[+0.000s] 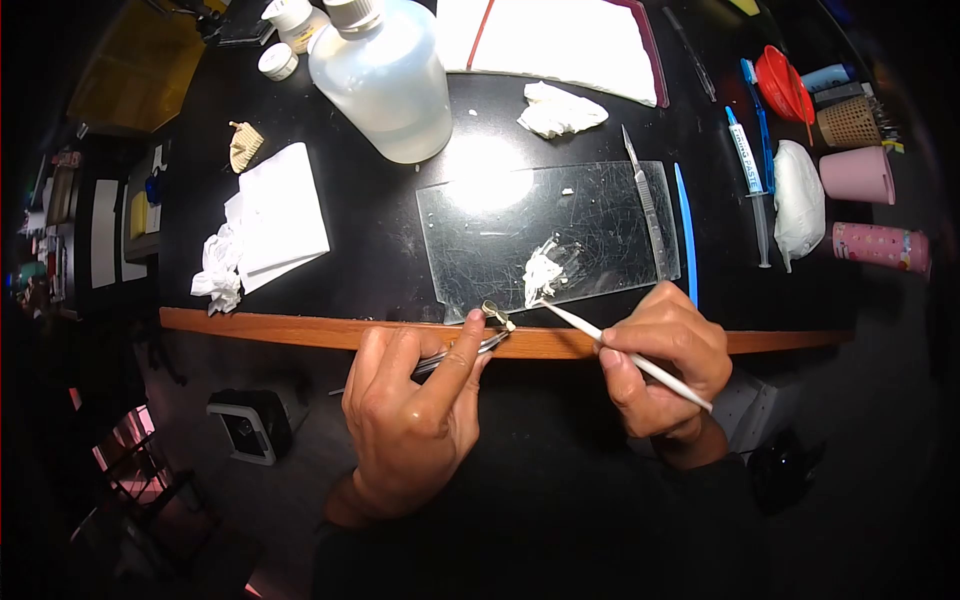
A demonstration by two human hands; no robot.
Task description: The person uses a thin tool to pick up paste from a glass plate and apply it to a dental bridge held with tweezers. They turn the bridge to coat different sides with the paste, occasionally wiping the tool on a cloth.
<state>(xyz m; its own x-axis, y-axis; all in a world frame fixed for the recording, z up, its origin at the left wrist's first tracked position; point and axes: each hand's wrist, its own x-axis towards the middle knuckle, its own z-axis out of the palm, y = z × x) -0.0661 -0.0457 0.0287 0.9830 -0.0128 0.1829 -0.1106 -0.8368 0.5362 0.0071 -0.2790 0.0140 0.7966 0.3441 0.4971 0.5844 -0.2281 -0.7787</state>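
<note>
My left hand (415, 400) is closed around metal tweezers (432, 364) at the table's front edge. At their tips sits a small metallic piece (492, 311) with a whitish bit on it, and my index fingertip touches it. My right hand (668, 360) pinches a thin white stick (650, 368). The stick's pointed end meets the lower edge of a smear of white paste (542, 272). That paste lies on a scratched clear plate (480, 240), just beyond my hands.
A large translucent bottle (388, 90) stands behind the plate. Folded white paper (285, 215) lies left. A scalpel (647, 205), a blue strip (686, 235), a syringe (747, 175) and a pink cup (858, 176) are on the right. Crumpled tissue (560, 110) lies behind.
</note>
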